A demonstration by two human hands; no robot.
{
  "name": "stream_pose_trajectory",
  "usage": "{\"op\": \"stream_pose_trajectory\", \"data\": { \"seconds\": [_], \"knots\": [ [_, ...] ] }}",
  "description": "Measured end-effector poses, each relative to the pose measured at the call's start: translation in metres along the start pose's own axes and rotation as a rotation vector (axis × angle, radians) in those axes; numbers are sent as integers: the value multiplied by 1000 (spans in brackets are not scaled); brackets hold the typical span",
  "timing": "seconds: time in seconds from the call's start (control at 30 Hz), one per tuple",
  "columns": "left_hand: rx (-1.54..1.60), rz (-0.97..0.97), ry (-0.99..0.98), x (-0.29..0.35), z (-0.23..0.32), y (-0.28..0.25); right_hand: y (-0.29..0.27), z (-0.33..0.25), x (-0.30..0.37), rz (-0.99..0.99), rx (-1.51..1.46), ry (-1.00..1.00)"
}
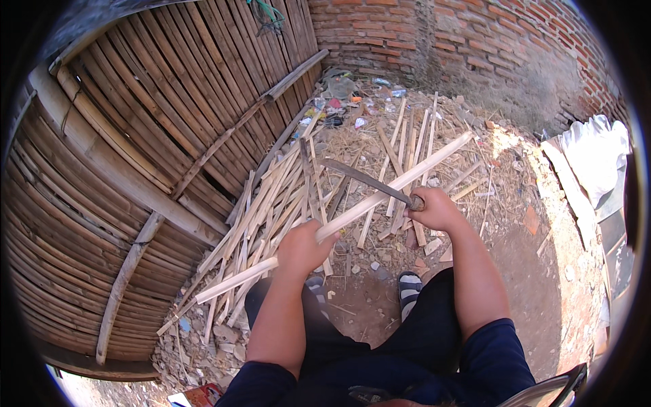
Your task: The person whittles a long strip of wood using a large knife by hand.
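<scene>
My left hand (pixel 300 249) is wrapped round a long pale strip of split bamboo (pixel 366 205), which slants from the lower left up to the far right. In my right hand (pixel 434 207) is the handle of a machete (pixel 366 178). Its dark blade points left and away from me, crossing the strip. Whether blade and strip touch, I cannot tell. Beneath them, a pile of similar bamboo strips (pixel 271 197) lies on the rubble to the left, and several more strips (pixel 407 146) lie in the middle.
A bamboo slat wall (pixel 169 88) with pole braces rises on the left. At the back stands a brick wall (pixel 502 47). Litter (pixel 346 102) gathers in the corner between them. A white sack (pixel 597 152) sits at the right. My sandalled foot (pixel 409 292) rests on bare soil.
</scene>
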State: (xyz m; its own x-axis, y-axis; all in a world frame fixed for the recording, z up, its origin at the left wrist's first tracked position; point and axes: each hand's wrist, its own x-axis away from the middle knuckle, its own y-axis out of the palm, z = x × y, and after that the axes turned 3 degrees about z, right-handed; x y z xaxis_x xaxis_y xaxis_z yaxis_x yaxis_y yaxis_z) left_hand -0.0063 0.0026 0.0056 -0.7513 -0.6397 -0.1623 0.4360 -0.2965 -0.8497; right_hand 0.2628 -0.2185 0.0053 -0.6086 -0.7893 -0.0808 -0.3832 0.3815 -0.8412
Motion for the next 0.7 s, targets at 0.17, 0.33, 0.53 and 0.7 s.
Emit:
{"op": "stream_pose_trajectory", "data": {
  "seconds": [0.17, 0.33, 0.53, 0.7],
  "knots": [
    [-7, -18, -31, 0, 3, -4, -3, 10, 2, 78, -56, 62],
    [-29, -26, -30, -1, 1, -5, 3, 9, -3, 31, -25, 8],
    [-45, -50, -36, -1, 1, -2, 10, -9, -2, -45, 12, -24],
    [-24, -45, -25, 0, 2, -2, -1, -19, 1, -88, 9, 9]
  ]
}}
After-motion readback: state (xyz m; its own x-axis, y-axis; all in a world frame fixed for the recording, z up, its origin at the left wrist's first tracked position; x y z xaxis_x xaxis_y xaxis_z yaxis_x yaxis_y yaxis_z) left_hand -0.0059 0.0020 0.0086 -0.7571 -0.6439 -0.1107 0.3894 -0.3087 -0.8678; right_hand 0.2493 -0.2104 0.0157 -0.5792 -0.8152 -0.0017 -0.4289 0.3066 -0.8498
